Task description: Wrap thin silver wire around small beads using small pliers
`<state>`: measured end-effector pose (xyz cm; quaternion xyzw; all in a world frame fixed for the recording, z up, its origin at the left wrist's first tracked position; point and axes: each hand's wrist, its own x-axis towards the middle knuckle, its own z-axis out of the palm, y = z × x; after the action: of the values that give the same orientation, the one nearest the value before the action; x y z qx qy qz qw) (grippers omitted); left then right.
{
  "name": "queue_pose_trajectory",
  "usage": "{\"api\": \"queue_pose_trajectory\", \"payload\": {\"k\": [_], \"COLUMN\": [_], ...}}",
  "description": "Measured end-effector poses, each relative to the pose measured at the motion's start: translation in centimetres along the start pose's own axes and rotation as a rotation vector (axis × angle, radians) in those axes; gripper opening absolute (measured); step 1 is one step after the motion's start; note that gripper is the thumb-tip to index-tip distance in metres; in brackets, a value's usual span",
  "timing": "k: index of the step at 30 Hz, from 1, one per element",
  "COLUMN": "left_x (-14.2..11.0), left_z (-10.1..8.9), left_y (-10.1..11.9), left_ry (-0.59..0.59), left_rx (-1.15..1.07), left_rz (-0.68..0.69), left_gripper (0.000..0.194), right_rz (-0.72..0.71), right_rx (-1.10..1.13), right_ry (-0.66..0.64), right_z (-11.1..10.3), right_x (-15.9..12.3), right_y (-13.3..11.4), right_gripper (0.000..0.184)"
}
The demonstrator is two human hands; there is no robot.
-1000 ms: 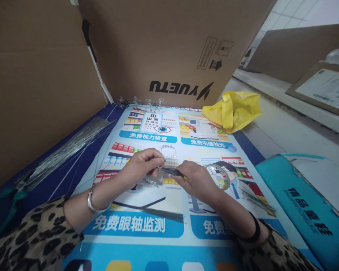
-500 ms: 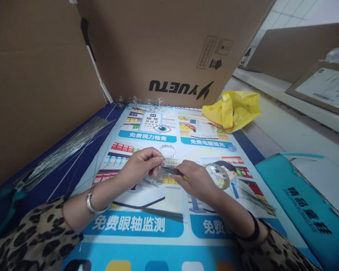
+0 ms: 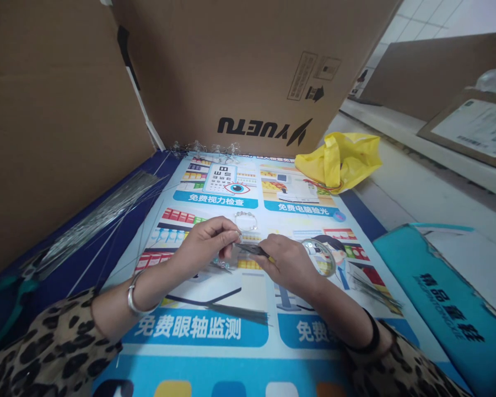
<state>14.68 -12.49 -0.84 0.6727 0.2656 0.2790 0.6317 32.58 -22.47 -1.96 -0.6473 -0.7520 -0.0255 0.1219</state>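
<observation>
Near the middle of the printed mat, my left hand (image 3: 215,237) is closed in a pinch at the fingertips. What it grips is small and mostly hidden, perhaps thin wire. A clear beaded wire ring (image 3: 254,226) shows just beyond those fingertips; I cannot tell whether it is joined to the pinched piece. My right hand (image 3: 287,262) is wrapped round dark pliers (image 3: 252,250), whose jaws point left and reach the left fingertips. Small clear beads (image 3: 222,264) lie below the left hand. A round clear dish (image 3: 333,264) stands beyond my right wrist.
Thin wire bundles lie at front centre (image 3: 240,314), right (image 3: 376,292) and left (image 3: 103,215). Green-handled scissors (image 3: 25,286) are at far left. Beaded wire pieces (image 3: 206,148) sit by the cardboard wall (image 3: 182,71). A yellow bag (image 3: 334,162) and teal box (image 3: 446,314) stand right.
The pliers' jaws have turned slightly at the left fingertips. Both hands stay almost in place.
</observation>
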Motion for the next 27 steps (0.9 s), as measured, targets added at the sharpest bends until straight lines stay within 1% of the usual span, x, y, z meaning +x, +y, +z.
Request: {"api": "queue_pose_trajectory", "payload": {"k": [3,5,9,12,14,16,21,27], "left_x": [0.0,0.1,0.2,0.3,0.4,0.4,0.4,0.4], "left_z": [-0.1,-0.3,-0.5,-0.3,-0.2,-0.1,-0.2,0.1], "left_y": [-0.1,-0.3,-0.4,-0.4,-0.4,-0.4,-0.2,-0.1], "left_ry": [-0.001,-0.026,-0.135,-0.199,-0.196,-0.171,-0.158,-0.103], "left_rx": [-0.018,-0.058,-0.173,-0.178,-0.141,-0.093,-0.054,-0.002], "left_rz": [0.006,0.006,-0.026,-0.094,-0.152,-0.183,-0.146,-0.105], "left_gripper": [0.014,0.015,0.015,0.017,0.018,0.018,0.018,0.016], "right_rz": [0.022,0.029,0.064,0.073,0.062,0.057,0.051,0.047], "right_rx": [0.007,0.029,0.048,0.063,0.084,0.1,0.123,0.139], "right_ry": [-0.007,-0.008,0.038,0.062,0.068,0.085,0.122,0.13], "right_z": [0.0,0.1,0.3,0.5,0.7,0.9,1.3,1.3], "right_x": [0.0,0.0,0.0,-0.1,-0.1,-0.1,-0.1,-0.1], "right_y": [0.0,0.0,0.2,0.3,0.4,0.4,0.6,0.6], "right_gripper": [0.032,0.033,0.036,0.036,0.036,0.036,0.035,0.035]}}
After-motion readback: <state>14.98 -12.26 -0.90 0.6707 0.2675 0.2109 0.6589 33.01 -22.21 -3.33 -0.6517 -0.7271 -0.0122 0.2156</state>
